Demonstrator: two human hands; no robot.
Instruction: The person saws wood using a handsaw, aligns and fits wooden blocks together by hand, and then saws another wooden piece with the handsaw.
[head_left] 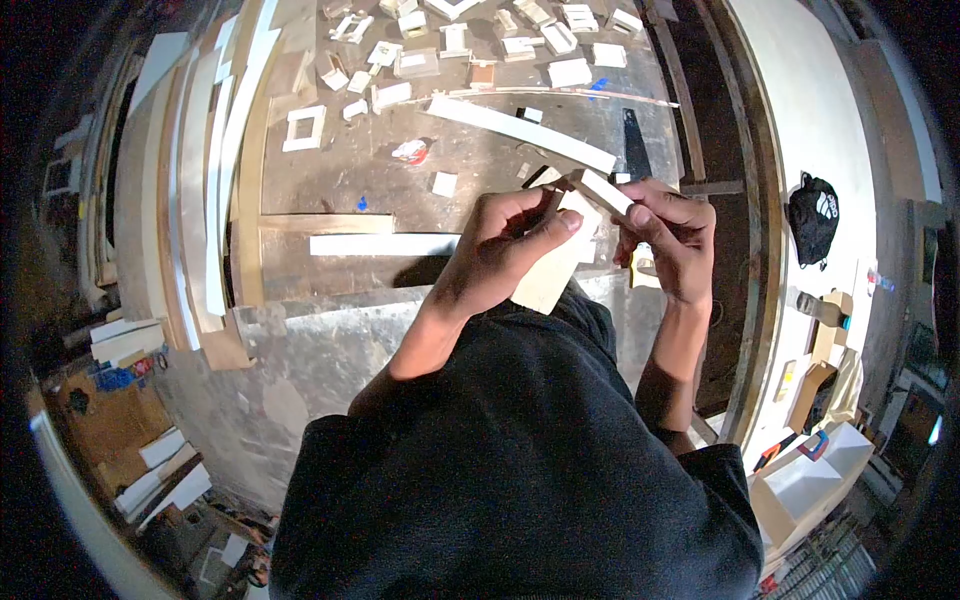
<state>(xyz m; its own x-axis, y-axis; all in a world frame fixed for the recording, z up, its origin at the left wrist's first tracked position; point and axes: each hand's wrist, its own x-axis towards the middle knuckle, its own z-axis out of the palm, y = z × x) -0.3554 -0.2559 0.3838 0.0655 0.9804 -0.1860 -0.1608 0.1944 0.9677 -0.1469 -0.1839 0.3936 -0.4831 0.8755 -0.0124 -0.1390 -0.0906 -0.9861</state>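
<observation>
My left hand (500, 245) grips a flat, pale wooden board (546, 276), its thumb pressed on the upper face. A short wooden strip (603, 196) is pinched between the thumb and fingers of my right hand (678, 240). The strip lies at an angle against the board's top end; whether the two are joined I cannot tell. Behind my right hand shows a saw-like black blade (634, 148), and below the fingers a yellow-edged handle (641, 266). My hand hides whether these are one tool. A long white strip (525, 133) lies on the worktable just beyond.
Several small wooden frames and blocks (415, 64) cover the far part of the worktable (330, 270). Long boards (215, 170) are stacked at left. Another white strip (380, 245) lies near the front edge. At right, a pale surface carries a black bag (815, 220) and an open box (815, 480).
</observation>
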